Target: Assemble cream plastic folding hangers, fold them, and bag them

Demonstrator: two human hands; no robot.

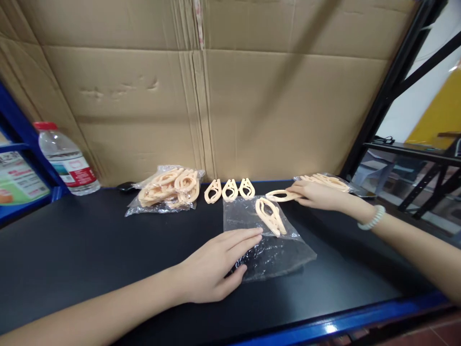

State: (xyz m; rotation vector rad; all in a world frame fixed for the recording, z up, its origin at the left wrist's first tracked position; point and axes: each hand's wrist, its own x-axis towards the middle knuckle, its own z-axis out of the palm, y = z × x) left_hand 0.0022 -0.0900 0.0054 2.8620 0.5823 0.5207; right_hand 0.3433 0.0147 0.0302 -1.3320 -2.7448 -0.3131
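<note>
A clear plastic bag [273,262] lies flat on the black table, with a cream folding hanger [270,216] in or on its upper part; I cannot tell which. My left hand [223,262] rests on the bag's left side, fingers stretched out and thumb apart. To the right, my right hand [317,194] pinches the end of another cream folding hanger [281,195], which lies low by the bag's far edge. Three folded hangers stand in a row behind the bag: a left one [212,191], a middle one [229,191] and a right one [247,189].
A filled bag of hangers [169,187] sits at the back left, and another pile in plastic [326,180] is behind my right hand. A water bottle [70,158] with a red cap stands far left. Cardboard [273,115] walls off the back; a blue edge [331,327] borders the table's front.
</note>
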